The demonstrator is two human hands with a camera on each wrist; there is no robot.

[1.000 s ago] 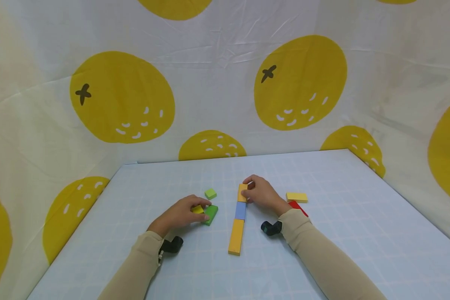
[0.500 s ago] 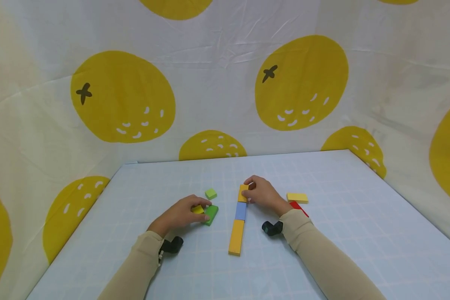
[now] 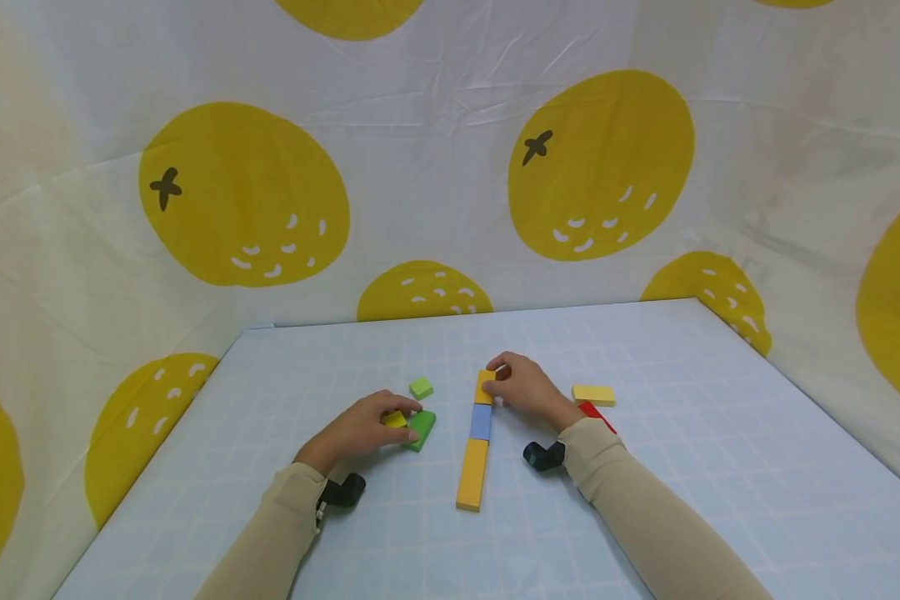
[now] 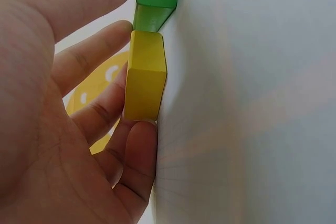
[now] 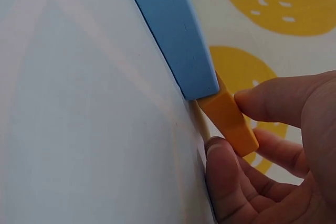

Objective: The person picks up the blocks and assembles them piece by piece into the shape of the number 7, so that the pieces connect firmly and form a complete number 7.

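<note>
In the head view my left hand [image 3: 360, 425] spans a green block [image 3: 422, 430], thumb and index finger at its two ends. A small yellow block [image 4: 145, 77] lies under that palm, against the green one, with curled fingers at its near end in the left wrist view. My right hand [image 3: 528, 390] pinches an orange block [image 5: 229, 121] between thumb and fingers. This block is the far end of a straight row, touching a blue block [image 3: 481, 422]; a longer orange block [image 3: 472, 475] forms the near end.
Behind the left hand sits a small light green block [image 3: 421, 387]. Right of the right hand lies a pale yellow block [image 3: 593, 395], and a red block [image 3: 597, 416] is partly hidden by the right forearm. A pale checked cloth covers the table [image 3: 390, 550]; a fruit-printed curtain [image 3: 427, 183] surrounds it.
</note>
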